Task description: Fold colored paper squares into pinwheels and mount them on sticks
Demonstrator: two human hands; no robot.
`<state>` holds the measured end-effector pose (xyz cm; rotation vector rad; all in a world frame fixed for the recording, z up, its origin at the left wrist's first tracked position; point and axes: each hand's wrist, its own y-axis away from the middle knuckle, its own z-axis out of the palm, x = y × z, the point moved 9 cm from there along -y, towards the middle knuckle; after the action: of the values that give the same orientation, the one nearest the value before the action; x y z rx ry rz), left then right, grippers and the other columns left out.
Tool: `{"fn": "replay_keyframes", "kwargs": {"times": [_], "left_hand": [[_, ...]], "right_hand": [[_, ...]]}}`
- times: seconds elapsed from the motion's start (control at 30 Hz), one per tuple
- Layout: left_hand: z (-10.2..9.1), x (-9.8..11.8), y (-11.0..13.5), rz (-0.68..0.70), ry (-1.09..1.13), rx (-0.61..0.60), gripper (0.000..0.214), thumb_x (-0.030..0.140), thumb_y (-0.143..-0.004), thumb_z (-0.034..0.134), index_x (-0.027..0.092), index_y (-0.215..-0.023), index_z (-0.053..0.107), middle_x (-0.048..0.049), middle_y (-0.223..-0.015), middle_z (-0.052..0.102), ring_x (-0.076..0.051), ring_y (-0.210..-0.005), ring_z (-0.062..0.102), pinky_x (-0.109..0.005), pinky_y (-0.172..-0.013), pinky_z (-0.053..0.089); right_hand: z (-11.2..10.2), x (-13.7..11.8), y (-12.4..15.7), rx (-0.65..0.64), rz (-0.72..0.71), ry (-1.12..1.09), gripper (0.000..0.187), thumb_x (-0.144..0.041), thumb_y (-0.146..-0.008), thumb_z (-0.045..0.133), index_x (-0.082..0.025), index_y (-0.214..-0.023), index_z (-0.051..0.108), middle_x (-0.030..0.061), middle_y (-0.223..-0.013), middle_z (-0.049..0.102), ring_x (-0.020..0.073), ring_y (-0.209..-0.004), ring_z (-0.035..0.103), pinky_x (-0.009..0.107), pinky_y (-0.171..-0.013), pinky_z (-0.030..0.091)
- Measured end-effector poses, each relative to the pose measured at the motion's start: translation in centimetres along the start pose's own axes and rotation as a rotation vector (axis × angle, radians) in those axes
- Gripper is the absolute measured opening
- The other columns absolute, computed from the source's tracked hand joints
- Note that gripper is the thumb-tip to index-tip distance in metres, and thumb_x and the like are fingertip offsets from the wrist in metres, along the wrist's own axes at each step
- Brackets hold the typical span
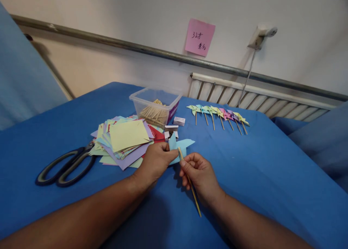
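My left hand pinches a light blue paper pinwheel near its centre. Between the thumb and fingers of my right hand is a thin wooden stick, its upper end against the pinwheel's middle and its lower end slanting toward me. Whether the two are joined is hidden by my fingers. Just beyond the pinwheel stands a small opened box with dark bits inside. A pile of coloured paper sheets lies left of my left hand.
Dark-handled scissors lie left of the paper. A clear plastic tub holds many wooden sticks, with a small white box beside it. Several finished pinwheels lie in a row at the back right of the blue-covered table.
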<state>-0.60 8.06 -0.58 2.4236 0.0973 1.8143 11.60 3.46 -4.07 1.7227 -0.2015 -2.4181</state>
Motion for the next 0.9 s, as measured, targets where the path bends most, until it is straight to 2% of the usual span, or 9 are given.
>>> {"fn": "replay_keyframes", "kwargs": {"times": [0.53,0.9], "left_hand": [[0.00,0.14,0.05,-0.012,0.015,-0.006,0.017,0.029,-0.061,0.061,0.016,-0.053,0.055,0.0026,-0.048,0.055,-0.011,-0.047,0.046,-0.022,-0.045,0.029],[0.41,-0.05,0.04,-0.045,0.133,-0.045,0.017,0.030,-0.060,0.063,0.016,-0.055,0.056,0.0024,-0.048,0.055,-0.011,-0.045,0.046,-0.022,-0.044,0.030]], "right_hand": [[0.24,0.11,-0.10,0.009,0.055,0.033,0.044,-0.051,-0.063,0.076,-0.018,-0.073,0.049,-0.0058,-0.049,0.061,0.0070,-0.030,0.051,0.013,-0.026,0.034],[0.09,0.69,-0.60,-0.022,-0.007,-0.036,0.041,-0.052,-0.067,0.073,-0.019,-0.075,0.050,-0.0053,-0.051,0.061,0.0073,-0.030,0.051,0.012,-0.026,0.033]]}}
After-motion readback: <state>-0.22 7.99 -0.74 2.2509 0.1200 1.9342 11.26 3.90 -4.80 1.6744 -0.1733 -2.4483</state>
